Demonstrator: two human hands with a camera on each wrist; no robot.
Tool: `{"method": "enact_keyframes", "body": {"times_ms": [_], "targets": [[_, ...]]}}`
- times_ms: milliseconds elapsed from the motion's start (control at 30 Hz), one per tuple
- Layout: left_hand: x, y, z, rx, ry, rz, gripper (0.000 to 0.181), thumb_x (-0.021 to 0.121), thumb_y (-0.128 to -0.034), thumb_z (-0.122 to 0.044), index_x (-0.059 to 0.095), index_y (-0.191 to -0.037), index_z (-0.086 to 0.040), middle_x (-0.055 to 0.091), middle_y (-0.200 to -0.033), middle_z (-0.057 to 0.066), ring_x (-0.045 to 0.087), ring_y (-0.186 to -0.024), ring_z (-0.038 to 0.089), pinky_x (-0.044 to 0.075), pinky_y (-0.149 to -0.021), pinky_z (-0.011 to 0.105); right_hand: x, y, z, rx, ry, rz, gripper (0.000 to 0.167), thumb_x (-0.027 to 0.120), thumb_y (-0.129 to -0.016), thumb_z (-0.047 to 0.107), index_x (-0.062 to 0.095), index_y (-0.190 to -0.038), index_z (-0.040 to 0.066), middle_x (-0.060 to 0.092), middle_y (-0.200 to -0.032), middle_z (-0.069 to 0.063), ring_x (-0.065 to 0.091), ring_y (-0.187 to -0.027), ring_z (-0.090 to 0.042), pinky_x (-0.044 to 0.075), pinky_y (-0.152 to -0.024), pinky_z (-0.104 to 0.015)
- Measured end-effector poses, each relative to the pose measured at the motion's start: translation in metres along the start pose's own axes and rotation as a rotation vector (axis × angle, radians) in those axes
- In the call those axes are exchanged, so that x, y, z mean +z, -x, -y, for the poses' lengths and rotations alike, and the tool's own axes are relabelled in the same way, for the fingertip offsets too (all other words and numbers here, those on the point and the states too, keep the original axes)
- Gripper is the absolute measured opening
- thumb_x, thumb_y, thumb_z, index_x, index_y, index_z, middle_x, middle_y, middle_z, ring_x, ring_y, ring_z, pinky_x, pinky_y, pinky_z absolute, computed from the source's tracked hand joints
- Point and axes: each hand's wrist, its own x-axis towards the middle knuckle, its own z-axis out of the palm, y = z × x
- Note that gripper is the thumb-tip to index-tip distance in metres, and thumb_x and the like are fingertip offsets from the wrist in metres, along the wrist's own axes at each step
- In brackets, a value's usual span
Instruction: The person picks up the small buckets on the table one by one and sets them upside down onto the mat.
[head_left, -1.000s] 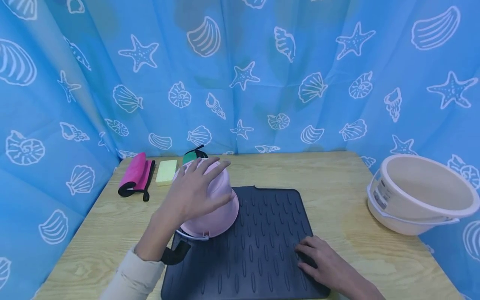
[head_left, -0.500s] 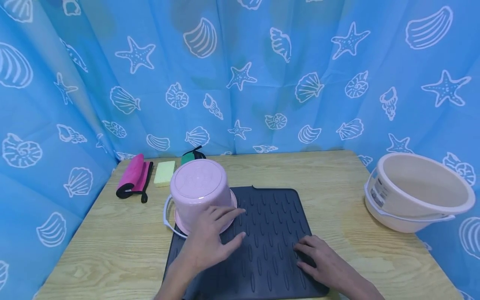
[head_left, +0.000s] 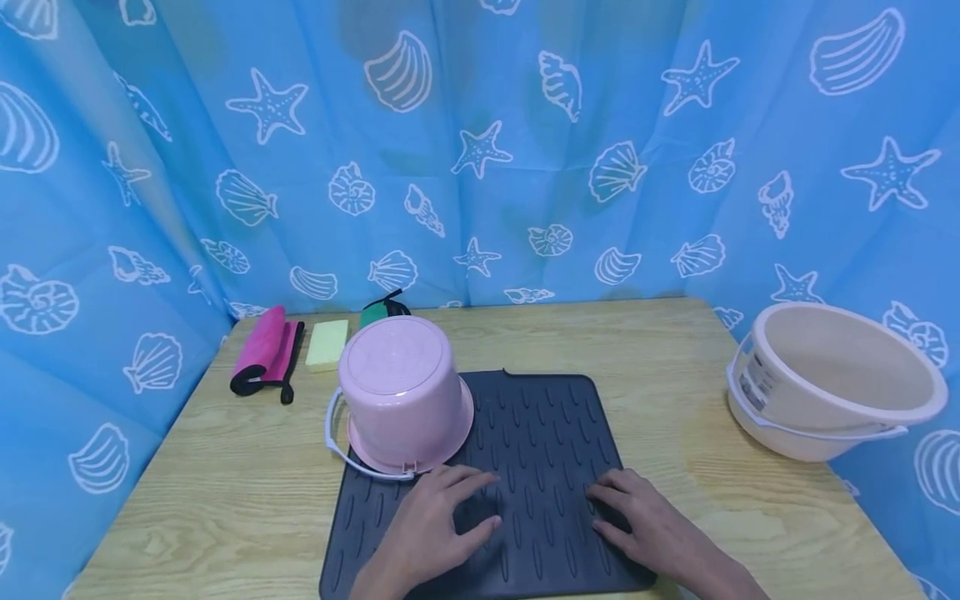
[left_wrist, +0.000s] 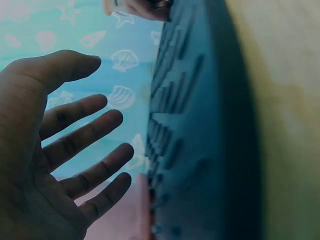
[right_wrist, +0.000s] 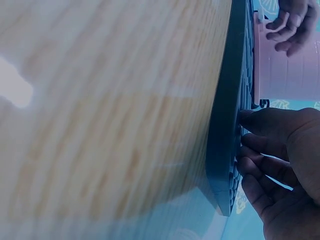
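The desk [head_left: 210, 467] carries a black mat [head_left: 551, 454], a pink bucket [head_left: 405, 408] upside down on its far left. Over its near left, the left hand [head_left: 431, 529] spreads its fingers; the left wrist view shows the palm [left_wrist: 35, 200], the head view doesn't. The right hand [head_left: 645, 525], thumb apart, touches its near right.

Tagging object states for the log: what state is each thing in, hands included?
black mat: flat, ribbed side up
pink bucket: upside down on the mat
cream bucket: mouth up
pink cloth: folded
yellow sponge: lying flat
green item: partly hidden, state unclear
left hand: open, not touching the mat
right hand: fingertips on the mat
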Motion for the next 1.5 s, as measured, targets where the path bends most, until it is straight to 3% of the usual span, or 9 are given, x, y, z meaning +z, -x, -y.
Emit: {"method": "enact_keyframes", "body": {"times_ms": [167,333,633,900,1000,1067,1167,1367,1500], "targets": [[0.009,0.006,0.004,-0.066,0.001,0.069,0.041,0.069,-0.0906,-0.045,0.069,-0.127,-0.026,0.064,-0.122,-0.011,0.057,-0.109,0.012,0.05,-0.094,0.043,-0.001,0.0,0.0,0.003,0.006,0.01,0.03,0.083,-0.082,0.017,0.074,-0.109,0.007,0.058,-0.106,0.003,0.054,-0.092,-0.013,0.052,-0.077,-0.034],[0.014,0.011,0.006,-0.11,0.028,0.084,0.04,0.069,-0.0902,-0.048,0.07,-0.125,-0.029,0.063,-0.123,-0.012,0.057,-0.112,0.012,0.049,-0.096,0.045,-0.001,0.0,0.0,0.005,0.002,0.018,0.03,0.082,-0.082,0.018,0.074,-0.11,0.007,0.059,-0.107,0.002,0.055,-0.094,-0.014,0.053,-0.078,-0.035],[0.019,0.012,0.01,-0.122,0.036,0.119,0.033,0.069,-0.0904,-0.048,0.073,-0.115,-0.028,0.065,-0.115,-0.014,0.055,-0.109,0.011,0.05,-0.094,0.045,-0.01,0.004,0.0,0.051,0.035,-0.009,0.028,0.081,-0.084,0.022,0.075,-0.109,0.011,0.06,-0.106,0.005,0.058,-0.094,-0.012,0.053,-0.077,-0.035],[0.022,0.015,0.016,-0.099,0.07,0.116,0.016,0.075,-0.0874,-0.04,0.075,-0.102,-0.031,0.063,-0.109,-0.017,0.052,-0.108,0.009,0.048,-0.094,0.042,-0.054,0.001,-0.016,0.036,0.181,-0.229,0.033,0.086,-0.076,0.013,0.074,-0.106,0.008,0.065,-0.103,0.0,0.063,-0.091,-0.019,0.055,-0.072,-0.038],[0.021,0.015,0.018,-0.107,0.09,0.133,0.016,0.076,-0.0874,-0.038,0.075,-0.103,-0.032,0.063,-0.11,-0.018,0.052,-0.108,0.009,0.048,-0.094,0.043,-0.077,0.0,-0.03,0.012,0.194,-0.277,0.027,0.078,-0.087,0.025,0.073,-0.108,0.007,0.066,-0.103,-0.004,0.064,-0.09,-0.023,0.055,-0.07,-0.041],[0.02,0.016,0.019,-0.11,0.099,0.144,0.017,0.076,-0.0871,-0.036,0.075,-0.103,-0.032,0.063,-0.111,-0.018,0.051,-0.109,0.009,0.047,-0.095,0.043,-0.091,0.0,-0.041,-0.002,0.202,-0.322,0.036,0.066,-0.097,0.039,0.073,-0.107,0.006,0.067,-0.101,-0.007,0.065,-0.088,-0.026,0.055,-0.067,-0.043],[0.019,0.017,0.02,-0.108,0.106,0.157,0.018,0.077,-0.0865,-0.035,0.075,-0.104,-0.031,0.063,-0.112,-0.017,0.051,-0.11,0.01,0.047,-0.096,0.043,-0.111,0.002,-0.055,-0.008,0.233,-0.377,0.064,0.039,-0.103,0.056,0.073,-0.105,0.002,0.068,-0.1,-0.011,0.065,-0.085,-0.03,0.053,-0.066,-0.047],[0.02,0.015,0.02,-0.105,0.11,0.166,0.019,0.077,-0.086,-0.034,0.074,-0.104,-0.031,0.062,-0.113,-0.016,0.051,-0.11,0.01,0.047,-0.097,0.044,-0.145,0.013,-0.087,0.033,0.293,-0.448,0.08,0.031,-0.101,0.065,0.071,-0.102,-0.004,0.066,-0.096,-0.019,0.061,-0.086,-0.041,0.047,-0.073,-0.055],[0.02,0.015,0.02,-0.103,0.112,0.165,0.019,0.077,-0.086,-0.034,0.074,-0.105,-0.031,0.062,-0.113,-0.016,0.051,-0.111,0.01,0.047,-0.097,0.044,-0.159,0.022,-0.104,0.097,0.349,-0.442,0.09,0.024,-0.096,0.072,0.07,-0.103,-0.005,0.063,-0.097,-0.023,0.058,-0.088,-0.045,0.046,-0.074,-0.058]]}}
